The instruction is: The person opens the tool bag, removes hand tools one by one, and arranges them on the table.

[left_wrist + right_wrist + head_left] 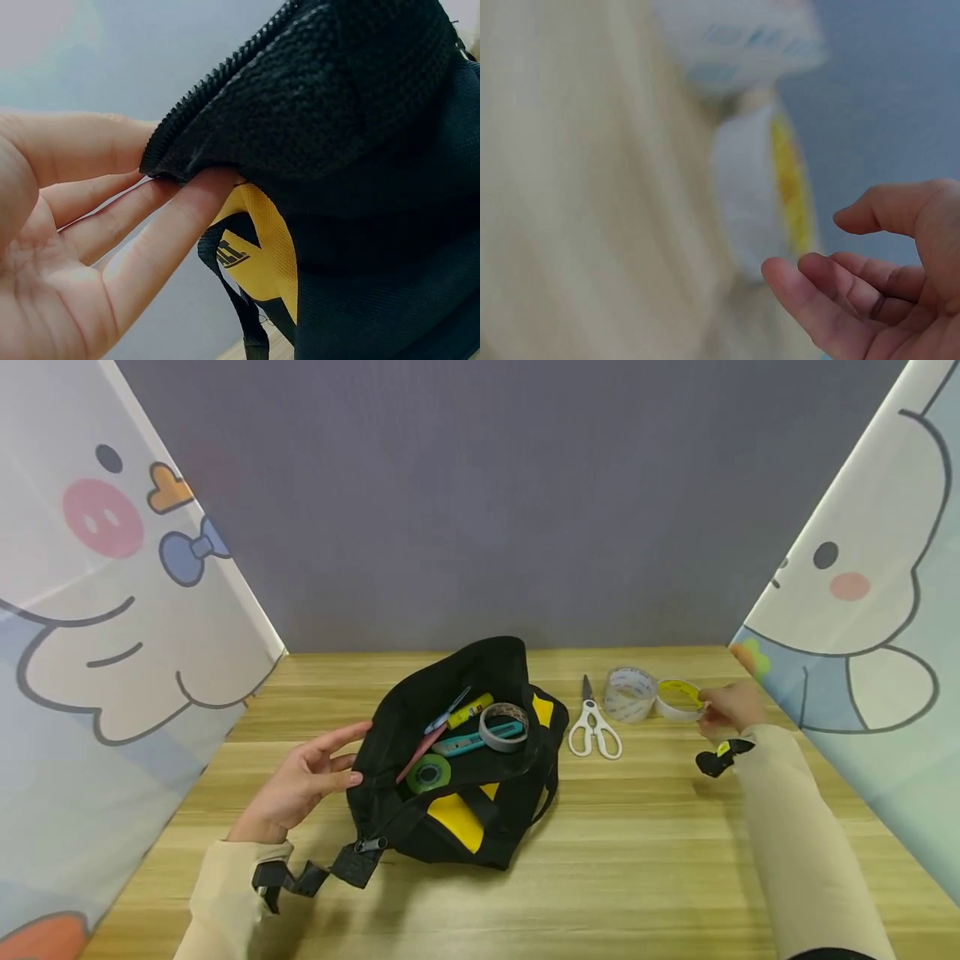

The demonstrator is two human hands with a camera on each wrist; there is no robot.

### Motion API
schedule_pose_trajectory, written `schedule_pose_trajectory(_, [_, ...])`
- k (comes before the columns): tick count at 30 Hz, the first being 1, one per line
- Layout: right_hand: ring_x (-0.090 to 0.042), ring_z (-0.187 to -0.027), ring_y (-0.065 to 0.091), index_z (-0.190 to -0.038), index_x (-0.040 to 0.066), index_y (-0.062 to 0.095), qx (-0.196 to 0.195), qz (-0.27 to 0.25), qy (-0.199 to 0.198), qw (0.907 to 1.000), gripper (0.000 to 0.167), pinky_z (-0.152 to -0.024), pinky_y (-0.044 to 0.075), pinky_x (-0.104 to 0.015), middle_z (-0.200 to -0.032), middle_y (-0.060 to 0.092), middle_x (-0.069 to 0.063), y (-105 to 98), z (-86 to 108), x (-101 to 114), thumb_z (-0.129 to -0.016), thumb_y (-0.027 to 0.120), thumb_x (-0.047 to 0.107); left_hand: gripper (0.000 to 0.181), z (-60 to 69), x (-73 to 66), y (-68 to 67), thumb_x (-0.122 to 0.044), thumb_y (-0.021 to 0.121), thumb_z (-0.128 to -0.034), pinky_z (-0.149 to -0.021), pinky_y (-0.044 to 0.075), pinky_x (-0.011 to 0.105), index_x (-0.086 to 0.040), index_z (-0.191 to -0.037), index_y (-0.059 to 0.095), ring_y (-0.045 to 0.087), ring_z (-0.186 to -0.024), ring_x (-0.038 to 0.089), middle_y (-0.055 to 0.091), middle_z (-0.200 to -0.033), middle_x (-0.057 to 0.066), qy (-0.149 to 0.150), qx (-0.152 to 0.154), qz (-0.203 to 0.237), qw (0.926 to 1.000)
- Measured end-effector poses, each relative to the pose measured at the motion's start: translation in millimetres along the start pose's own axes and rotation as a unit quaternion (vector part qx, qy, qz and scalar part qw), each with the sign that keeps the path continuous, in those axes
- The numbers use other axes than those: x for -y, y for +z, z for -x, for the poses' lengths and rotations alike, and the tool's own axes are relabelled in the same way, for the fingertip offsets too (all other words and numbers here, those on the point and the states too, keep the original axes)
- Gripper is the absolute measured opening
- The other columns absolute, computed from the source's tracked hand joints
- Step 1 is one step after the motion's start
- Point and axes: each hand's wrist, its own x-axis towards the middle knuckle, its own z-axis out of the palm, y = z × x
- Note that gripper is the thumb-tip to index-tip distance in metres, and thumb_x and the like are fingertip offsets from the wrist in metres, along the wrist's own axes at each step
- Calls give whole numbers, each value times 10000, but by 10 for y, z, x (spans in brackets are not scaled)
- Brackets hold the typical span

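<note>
A black and yellow tool bag [457,822] stands with its top unzipped. My left hand [296,785] holds the bag's left rim between thumb and fingers; the left wrist view shows the zipper edge [217,75] in that grip. At the right, my right hand [727,706] is beside a white tape roll [678,714] with a yellow inner ring. Its thumb and fingers are spread apart near the roll in the right wrist view; contact is hard to tell. A clear tape roll [628,708] stands just left of the white one.
White-handled scissors [592,722] lie between bag and rolls. Inside the bag are a green round item [429,774], a teal utility knife [461,744], a pale tape roll [487,731] and a yellow tube [470,711]. A grey wall [510,510] closes off the table's back.
</note>
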Motion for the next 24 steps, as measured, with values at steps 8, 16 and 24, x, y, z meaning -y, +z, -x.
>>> schedule_pose_trajectory(8, [-95,-597,668,-1344,-246,405,114,246,-539,9982,555,-648,589,-289,-726,608,0,304,80,783,-969,586,120,654,0,11,15,188,545,-916,-836,539,229,-128,-1485,494,619,-1116,131,463,-1470,-77,29,18,59,10000])
schedule_pose_trajectory(16, [-108,-672,669,-1382,-172,437,1006,-235,-858,9909,496,-742,591,-348,-808,644,-31,912,204,1445,-1002,570,117,656,3,-6,6,184,544,-918,-813,539,217,-123,-1494,480,619,-1092,120,447,-1476,-74,11,30,30,10000])
schedule_pose_trajectory(24, [-189,-777,686,-1300,-106,571,2019,-94,-1386,9695,368,-802,579,-406,-995,663,-130,1583,434,1965,-998,599,104,657,14,7,9,185,548,-918,-809,542,217,-137,-1488,491,621,-1087,121,437,-1477,-68,-61,-50,66,9999])
